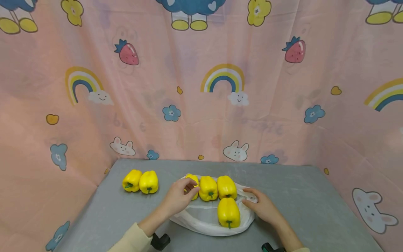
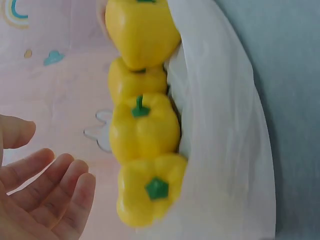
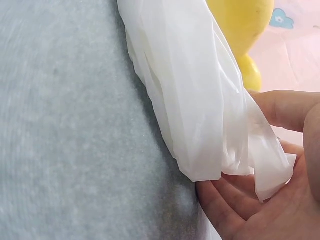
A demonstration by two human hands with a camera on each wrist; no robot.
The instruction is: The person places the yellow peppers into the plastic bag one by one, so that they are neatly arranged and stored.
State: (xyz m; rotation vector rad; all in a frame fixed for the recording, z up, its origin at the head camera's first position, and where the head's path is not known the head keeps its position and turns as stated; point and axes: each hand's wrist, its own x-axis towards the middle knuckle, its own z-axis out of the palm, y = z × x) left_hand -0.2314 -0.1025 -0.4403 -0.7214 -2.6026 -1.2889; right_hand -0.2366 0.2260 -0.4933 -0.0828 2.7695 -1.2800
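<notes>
A white plastic bag (image 1: 204, 229) lies spread on the grey table, several yellow bell peppers (image 1: 208, 189) on it. Most form a row at the back; one bell pepper (image 1: 228, 211) sits nearer the front, its green stem towards me. My left hand (image 1: 177, 197) hovers by the row's left end, partly covering the leftmost pepper in the head view. In the left wrist view its fingers (image 2: 65, 182) are relaxed and apart from the peppers. At the bag's right edge, my right hand (image 1: 262, 208) holds the gathered plastic (image 3: 240, 135) between thumb and fingers.
Two more yellow bell peppers (image 1: 149, 182) stand side by side at the table's back left. A pink patterned cloth (image 1: 201, 133) hangs behind the grey table (image 1: 299, 196). Black devices (image 1: 160, 242) show near both wrists.
</notes>
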